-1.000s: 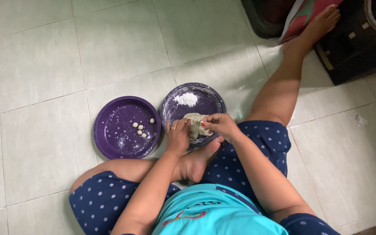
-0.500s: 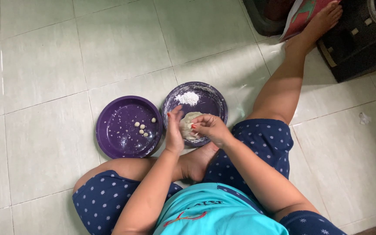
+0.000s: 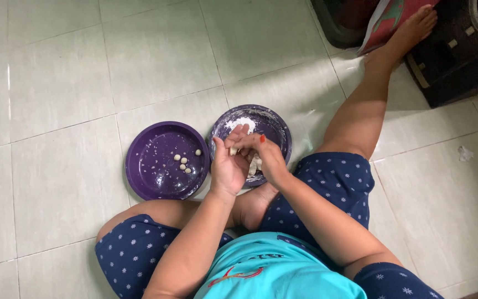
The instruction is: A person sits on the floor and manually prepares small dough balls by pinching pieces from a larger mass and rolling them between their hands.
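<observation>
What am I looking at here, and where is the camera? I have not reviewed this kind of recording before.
There is no machine here: a camera worn on a person's head looks straight down at their own two bare hands. The person sits on a pale tiled floor. The left hand and right hand meet, palms close, over a round purple plate dusted with white flour; a bit of pale dough shows between them. Whether either hand grips it cannot be told. Beside it on the left lies a second round purple plate with a few small pale dough balls.
</observation>
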